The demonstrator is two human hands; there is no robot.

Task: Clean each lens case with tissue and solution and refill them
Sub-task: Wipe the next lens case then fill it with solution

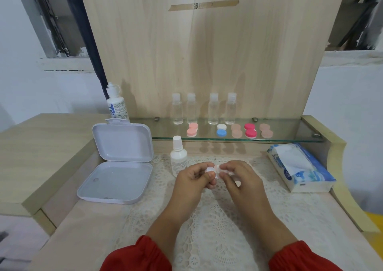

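While wiping, as judged from the tissue at one well: held close over the white lace mat [207, 219] on the tabletop [83, 229], not set down.
Left hand [193, 177]: fingers curled round a small lens case with a white round well and a pink one [211, 170], thumb across its near side.
Right hand [238, 177]: fingertips pinching a small white wad of tissue [224, 170] against the pink end of the case; contact inside the well hidden.
Step in hand: judged to be wiping one well dry or clean; progress early, with five capped cases waiting.
Technique: case steadied by the left hand, tissue twisted round the well's floor and wall, thread wiped too; light pressure, or the wad tears.
Solution: white plastic dropper bottle with a white cap [178, 159], standing just behind the left hand; easily knocked by the knuckles.
Fresh tissue: blue and white soft pack [300, 167], open at the top, on the right of the tabletop.
Waiting cases: pale pink pair [192, 130], white and blue pair [221, 130], red pair [250, 130] and two beige pairs on the glass shelf [290, 139].
Shelf, rear: four clear small bottles [204, 110].
Left side: open lilac hinged plastic box [116, 179]; larger white bottle with blue print [117, 103] behind it.
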